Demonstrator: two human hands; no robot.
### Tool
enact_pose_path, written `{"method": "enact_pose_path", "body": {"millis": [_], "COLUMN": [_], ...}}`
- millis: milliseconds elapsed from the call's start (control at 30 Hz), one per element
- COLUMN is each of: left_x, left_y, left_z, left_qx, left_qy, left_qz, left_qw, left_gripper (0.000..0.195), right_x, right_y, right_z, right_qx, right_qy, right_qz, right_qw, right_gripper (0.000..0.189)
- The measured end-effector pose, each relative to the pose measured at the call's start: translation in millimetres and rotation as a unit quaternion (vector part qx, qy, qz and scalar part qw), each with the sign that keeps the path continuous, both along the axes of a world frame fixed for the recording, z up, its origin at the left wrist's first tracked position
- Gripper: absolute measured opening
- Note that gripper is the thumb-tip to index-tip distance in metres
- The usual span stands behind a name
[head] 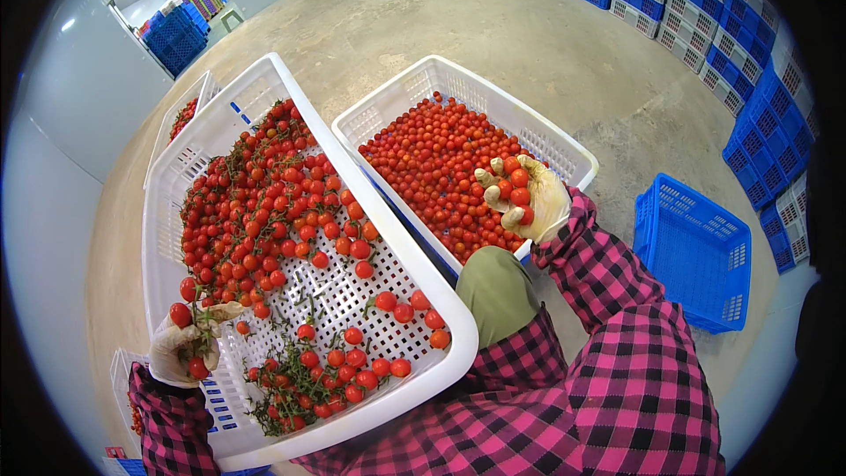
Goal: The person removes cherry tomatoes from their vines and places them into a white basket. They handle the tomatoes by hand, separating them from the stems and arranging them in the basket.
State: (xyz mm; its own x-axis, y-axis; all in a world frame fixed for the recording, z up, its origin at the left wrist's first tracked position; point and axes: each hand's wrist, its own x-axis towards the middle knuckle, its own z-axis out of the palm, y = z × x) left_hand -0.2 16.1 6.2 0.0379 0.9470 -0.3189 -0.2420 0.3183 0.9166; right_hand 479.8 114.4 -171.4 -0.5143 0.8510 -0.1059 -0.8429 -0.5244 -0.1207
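My gloved left hand grips a green stem bearing a few cherry tomatoes, at the left wall of a large white perforated crate. Vine tomatoes are heaped in that crate's far half. Green stem scraps with more tomatoes lie at its near end. Several loose cherry tomatoes rest in my right hand, its gloved palm turned up and fingers curled around them. It hovers over a second white crate, which holds many stemless tomatoes.
A blue crate stands on the concrete floor to the right. Stacked blue and white crates line the right side. Further white crates with tomatoes sit beyond the large one at left. A doorway shows more stacked crates.
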Motion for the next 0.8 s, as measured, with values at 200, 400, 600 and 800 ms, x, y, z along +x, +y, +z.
{"method": "enact_pose_path", "body": {"millis": [200,400,600,800], "left_x": [-2.9,-2.4,7.2,3.8], "left_y": [-0.5,-1.6,-6.6,-5.7], "left_z": [-0.3,-6.7,-13.1,-13.5], "left_qx": [-0.040,-0.047,-0.075,-0.051], "left_qy": [-0.036,0.077,0.071,0.132], "left_qz": [-0.145,-0.205,-0.202,-0.208], "left_qw": [0.988,0.975,0.974,0.968], "left_gripper": [0.059,0.028,0.022,0.026], "right_x": [-0.4,-47.3,-162.4,-272.2], "right_y": [35.0,52.4,-6.1,-43.4], "right_z": [-34.7,51.8,186.0,197.0], "right_qx": [-0.096,0.045,0.523,0.602], "right_qy": [-0.273,-0.623,-0.501,-0.646], "right_qz": [-0.033,-0.110,-0.037,0.171], "right_qw": [0.957,0.773,0.688,0.437], "right_gripper": [0.055,0.068,0.026,0.030]}}
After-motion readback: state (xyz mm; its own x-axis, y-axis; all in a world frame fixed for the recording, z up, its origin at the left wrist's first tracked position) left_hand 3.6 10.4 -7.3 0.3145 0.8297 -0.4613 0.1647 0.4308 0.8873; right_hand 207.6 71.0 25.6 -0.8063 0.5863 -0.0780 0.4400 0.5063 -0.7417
